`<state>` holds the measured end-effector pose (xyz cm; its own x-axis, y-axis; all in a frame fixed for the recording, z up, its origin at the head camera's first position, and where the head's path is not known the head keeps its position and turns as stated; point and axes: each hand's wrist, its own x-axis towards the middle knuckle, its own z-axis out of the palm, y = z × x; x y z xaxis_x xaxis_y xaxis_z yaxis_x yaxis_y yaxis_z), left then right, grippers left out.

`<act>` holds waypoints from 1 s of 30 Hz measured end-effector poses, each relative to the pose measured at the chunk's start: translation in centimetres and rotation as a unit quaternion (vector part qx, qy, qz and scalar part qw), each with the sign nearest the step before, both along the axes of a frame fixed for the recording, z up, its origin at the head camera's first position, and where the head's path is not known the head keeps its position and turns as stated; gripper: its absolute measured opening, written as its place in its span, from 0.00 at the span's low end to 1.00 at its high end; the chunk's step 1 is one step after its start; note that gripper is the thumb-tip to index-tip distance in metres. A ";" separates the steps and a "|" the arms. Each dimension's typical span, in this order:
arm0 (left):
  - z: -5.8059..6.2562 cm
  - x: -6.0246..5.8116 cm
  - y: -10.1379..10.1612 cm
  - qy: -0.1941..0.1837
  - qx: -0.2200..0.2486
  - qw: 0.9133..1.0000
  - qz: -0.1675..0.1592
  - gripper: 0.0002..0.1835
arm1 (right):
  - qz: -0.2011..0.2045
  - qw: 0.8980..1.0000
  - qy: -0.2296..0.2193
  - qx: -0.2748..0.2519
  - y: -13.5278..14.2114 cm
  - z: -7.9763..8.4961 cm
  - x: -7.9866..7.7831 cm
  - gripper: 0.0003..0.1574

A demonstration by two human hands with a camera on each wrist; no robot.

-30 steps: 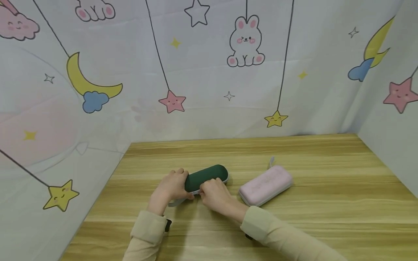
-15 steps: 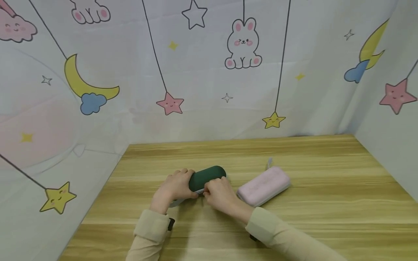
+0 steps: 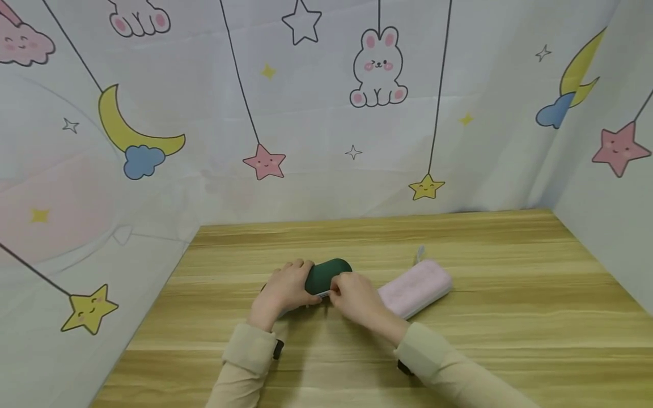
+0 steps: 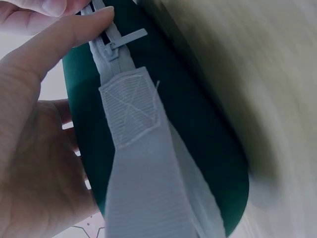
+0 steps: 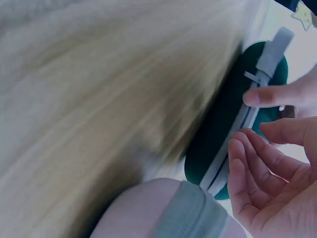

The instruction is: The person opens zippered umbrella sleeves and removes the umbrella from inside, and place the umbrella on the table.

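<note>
A dark green oblong zip case (image 3: 326, 276) lies on the wooden table, its pale zip facing the person. My left hand (image 3: 287, 290) grips its left part, thumb along the zip (image 5: 220, 171). In the left wrist view, a pale wrist strap (image 4: 143, 183) is sewn at that end, and a zip pull (image 4: 132, 38) sticks out beside it. My right hand (image 3: 357, 297) has curled fingers at the zip edge, just right of the left thumb; the right wrist view shows these fingertips (image 5: 240, 139) against the zip. A dark line runs between the zip's two sides.
A pink zip case (image 3: 415, 289) with a small loop (image 3: 420, 253) lies close to the right of my right hand, partly behind it. White curtains (image 3: 316, 124) printed with stars, moons and rabbits enclose the table (image 3: 484, 340) at the back and sides.
Both hands have shifted right along the green case. The left hand now covers more of it, and the right hand now overlaps the pink case's near corner.
</note>
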<state>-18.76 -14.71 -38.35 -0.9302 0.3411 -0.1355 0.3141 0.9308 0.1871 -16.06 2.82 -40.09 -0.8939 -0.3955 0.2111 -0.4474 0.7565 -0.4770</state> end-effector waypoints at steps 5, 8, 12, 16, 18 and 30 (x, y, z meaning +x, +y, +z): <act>0.0 -0.2 0.2 -0.002 0.005 1.000 -0.008 0.40 | -0.014 1.000 -0.014 -0.005 0.5 0.4 -0.2 0.06; 0.1 -0.3 0.2 -0.009 0.011 1.000 -0.014 0.40 | -0.022 0.999 -0.028 -0.011 0.6 0.6 -0.3 0.06; 0.1 -0.5 0.2 -0.014 0.014 1.000 -0.019 0.40 | -0.034 0.998 -0.041 -0.021 0.8 0.8 -0.3 0.05; 0.0 -0.7 0.2 -0.010 0.013 0.999 -0.028 0.41 | -0.050 0.997 -0.035 -0.035 0.9 1.0 -0.3 0.07; 0.0 -0.7 0.1 -0.008 0.013 0.999 -0.035 0.41 | -0.058 0.997 -0.029 -0.040 0.9 1.0 -0.3 0.08; 0.2 -0.6 -0.3 0.012 0.014 0.996 -0.091 0.39 | -0.081 0.995 -0.026 -0.045 1.3 1.1 -0.5 0.15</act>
<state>-19.33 -15.02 -38.18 -0.8551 0.5083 -0.1020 0.4824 0.8521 0.2030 -16.56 4.09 -39.02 -0.9549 -0.2268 0.1915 -0.2962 0.7699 -0.5652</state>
